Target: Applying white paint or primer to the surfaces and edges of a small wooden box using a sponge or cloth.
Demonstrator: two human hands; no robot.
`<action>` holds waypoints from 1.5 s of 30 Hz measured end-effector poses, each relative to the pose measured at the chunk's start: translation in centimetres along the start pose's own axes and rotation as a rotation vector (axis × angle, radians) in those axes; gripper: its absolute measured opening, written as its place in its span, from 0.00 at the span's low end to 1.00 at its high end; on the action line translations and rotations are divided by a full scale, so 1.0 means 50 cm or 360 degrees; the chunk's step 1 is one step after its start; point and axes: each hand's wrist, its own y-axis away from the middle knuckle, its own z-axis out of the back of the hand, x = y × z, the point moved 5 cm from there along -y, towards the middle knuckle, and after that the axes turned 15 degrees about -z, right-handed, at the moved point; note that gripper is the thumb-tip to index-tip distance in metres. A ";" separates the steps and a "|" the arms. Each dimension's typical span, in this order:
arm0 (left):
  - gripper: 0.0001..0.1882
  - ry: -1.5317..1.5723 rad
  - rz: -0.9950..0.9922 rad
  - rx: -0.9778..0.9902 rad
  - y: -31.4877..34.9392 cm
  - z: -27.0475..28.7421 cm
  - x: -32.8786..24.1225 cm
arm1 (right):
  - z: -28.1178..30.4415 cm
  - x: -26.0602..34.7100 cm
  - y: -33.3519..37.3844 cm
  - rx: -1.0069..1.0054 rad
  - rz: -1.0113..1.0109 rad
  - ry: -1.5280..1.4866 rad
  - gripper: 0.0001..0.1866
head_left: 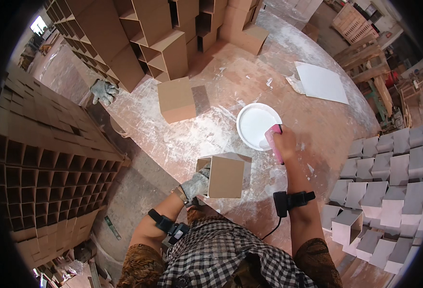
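My left hand (196, 185), in a grey glove, reaches into the open end of a brown cardboard box (226, 177) and holds it near the table's front edge. Its fingers are partly hidden by the box walls. My right hand (284, 142) is bare and closed around a pink block (273, 140) with a dark edge, perhaps a sponge or pad. The block is at the right rim of a round white basin (239, 126) with white liquid in it. Another brown cardboard box (176, 100) rests on the table, left of the basin.
Open-ended brown boxes (159, 53) are stacked at the back left, more (53, 168) on the left. White-faced boxes (394, 197) stand in rows at the right. A white sheet (323, 82) lies at the table's far right. A loose grey glove (104, 92) lies at its left edge.
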 end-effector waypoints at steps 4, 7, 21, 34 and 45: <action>0.28 0.0005 -0.0031 0.0005 -0.023 -0.004 -0.006 | 0.005 -0.011 0.017 -0.0089 0.0114 0.0289 0.11; 0.29 0.0003 -0.0038 0.0011 -0.036 -0.005 -0.009 | -0.004 -0.014 0.062 -0.0167 0.0201 0.0512 0.11; 0.30 0.0006 -0.0051 0.0011 -0.063 0.001 -0.009 | 0.034 0.026 0.371 0.0225 0.1001 -0.0300 0.16; 0.31 0.0049 -0.0060 -0.0011 -0.063 -0.008 -0.004 | 0.020 -0.013 0.419 0.0064 0.0805 -0.0460 0.15; 0.32 0.0062 -0.0050 0.0000 -0.061 -0.011 0.001 | -0.004 0.015 0.418 -0.0141 0.0869 -0.0526 0.11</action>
